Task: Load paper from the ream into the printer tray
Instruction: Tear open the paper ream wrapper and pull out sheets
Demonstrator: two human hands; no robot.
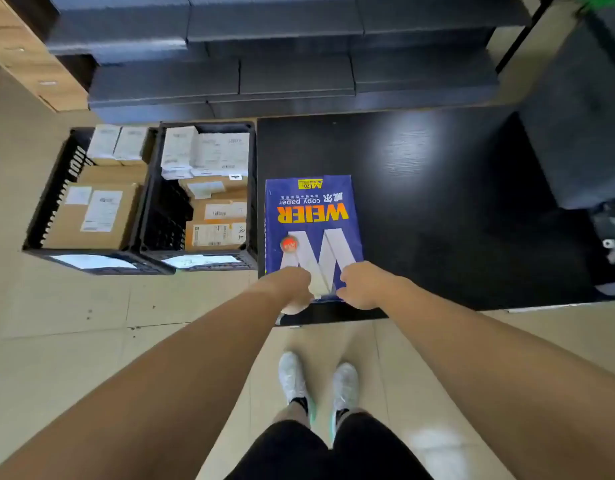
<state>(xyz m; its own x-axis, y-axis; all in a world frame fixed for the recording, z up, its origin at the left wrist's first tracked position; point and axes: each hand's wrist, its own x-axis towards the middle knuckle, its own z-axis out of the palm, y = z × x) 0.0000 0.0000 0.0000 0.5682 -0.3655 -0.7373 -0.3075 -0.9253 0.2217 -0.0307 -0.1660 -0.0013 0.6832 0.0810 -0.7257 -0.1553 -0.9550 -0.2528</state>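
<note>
A blue ream of copy paper (313, 220) with a big white W and orange lettering lies flat at the front left corner of a black table (437, 202). My left hand (292, 289) grips the ream's near left corner, fingers curled over its edge. At the near right corner, my right hand (361, 284) has its fingers closed on the wrapper. A dark printer (576, 133) stands at the table's right side, partly cut off; its tray is not clearly visible.
Two black crates (150, 202) holding cardboard boxes and white packets stand on the floor left of the table. Stacked dark boxes (282, 53) fill the back. My feet in pale shoes (316, 382) stand on the tiled floor before the table.
</note>
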